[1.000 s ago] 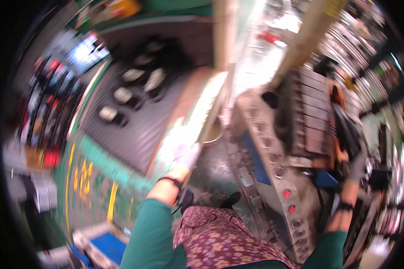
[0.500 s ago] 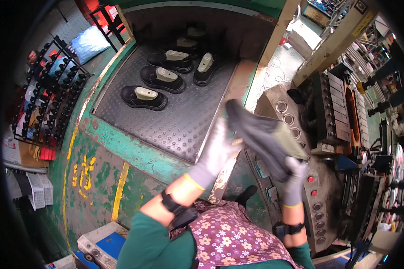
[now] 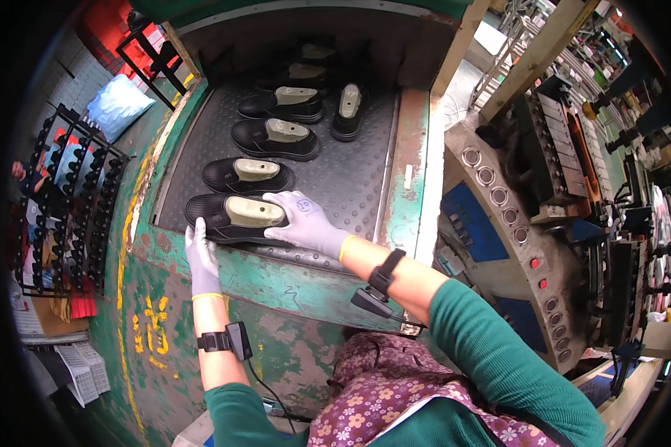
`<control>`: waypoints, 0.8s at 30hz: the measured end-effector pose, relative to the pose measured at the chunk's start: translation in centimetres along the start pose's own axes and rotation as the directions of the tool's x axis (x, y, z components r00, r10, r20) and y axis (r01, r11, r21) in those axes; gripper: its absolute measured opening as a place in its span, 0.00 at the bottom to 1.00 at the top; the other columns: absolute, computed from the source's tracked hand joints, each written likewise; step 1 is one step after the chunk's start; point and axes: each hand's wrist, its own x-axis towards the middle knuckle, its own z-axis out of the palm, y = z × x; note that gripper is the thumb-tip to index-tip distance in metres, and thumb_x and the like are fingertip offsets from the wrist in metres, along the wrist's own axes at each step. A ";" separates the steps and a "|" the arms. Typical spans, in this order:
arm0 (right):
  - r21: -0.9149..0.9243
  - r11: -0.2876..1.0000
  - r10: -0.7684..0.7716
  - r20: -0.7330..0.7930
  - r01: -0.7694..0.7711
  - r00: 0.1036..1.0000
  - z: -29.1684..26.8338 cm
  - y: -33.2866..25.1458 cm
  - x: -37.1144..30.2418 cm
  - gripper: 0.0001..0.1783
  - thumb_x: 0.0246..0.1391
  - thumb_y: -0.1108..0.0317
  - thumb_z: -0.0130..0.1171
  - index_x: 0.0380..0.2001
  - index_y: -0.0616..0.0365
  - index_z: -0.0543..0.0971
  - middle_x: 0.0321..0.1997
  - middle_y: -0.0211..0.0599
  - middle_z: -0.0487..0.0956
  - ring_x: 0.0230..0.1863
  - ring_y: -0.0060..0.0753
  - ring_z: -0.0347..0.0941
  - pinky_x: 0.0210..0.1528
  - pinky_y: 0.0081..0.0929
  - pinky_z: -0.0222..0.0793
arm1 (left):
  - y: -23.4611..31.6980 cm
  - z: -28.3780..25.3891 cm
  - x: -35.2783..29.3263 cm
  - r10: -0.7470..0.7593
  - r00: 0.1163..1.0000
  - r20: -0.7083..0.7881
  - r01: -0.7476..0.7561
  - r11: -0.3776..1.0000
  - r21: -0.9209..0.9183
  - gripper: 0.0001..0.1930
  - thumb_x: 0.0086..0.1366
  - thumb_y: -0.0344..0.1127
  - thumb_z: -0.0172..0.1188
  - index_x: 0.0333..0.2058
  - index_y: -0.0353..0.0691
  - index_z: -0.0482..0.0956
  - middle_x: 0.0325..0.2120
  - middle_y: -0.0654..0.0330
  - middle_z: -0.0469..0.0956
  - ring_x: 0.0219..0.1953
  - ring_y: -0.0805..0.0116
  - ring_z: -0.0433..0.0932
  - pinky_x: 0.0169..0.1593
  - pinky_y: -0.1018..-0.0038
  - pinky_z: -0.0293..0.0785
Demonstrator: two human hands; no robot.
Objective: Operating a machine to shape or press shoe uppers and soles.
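A black slip-on shoe (image 3: 207, 211) with a pale green shoe last (image 3: 257, 211) inside it lies at the front edge of a dark studded conveyor belt (image 3: 328, 179). My left hand (image 3: 203, 257), in a pale glove, grips the toe end from the near side. Around the heel end is my right hand (image 3: 306, 221), gloved the same way, its thumb and fingers closed on the shoe. Just behind stands another black shoe (image 3: 220, 176), with more lasted shoes in a row toward the dark opening. One shoe (image 3: 348, 123) sits apart on the right, turned lengthwise.
A worn green metal frame (image 3: 276, 287) borders the belt. To the right stands a control panel (image 3: 511, 216) with round gauges and red buttons, beside machinery (image 3: 552, 160). At left are a black rack (image 3: 71, 201) and a blue plastic bag (image 3: 119, 106).
The shoe has moved from the right, where it was held up in my hands, to the belt's near left edge. My hands have swung left with it.
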 end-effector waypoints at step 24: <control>-0.136 0.914 0.234 -0.595 -0.383 0.769 -10.9 0.2 -38.4 0.17 0.59 0.54 0.54 0.26 0.56 0.78 0.27 0.37 0.77 0.31 0.41 0.75 0.36 0.38 0.70 | -5.9 17.7 -25.8 0.476 0.156 0.866 -0.950 0.313 -0.001 0.18 0.72 0.35 0.53 0.54 0.30 0.74 0.48 0.45 0.78 0.47 0.52 0.77 0.55 0.62 0.72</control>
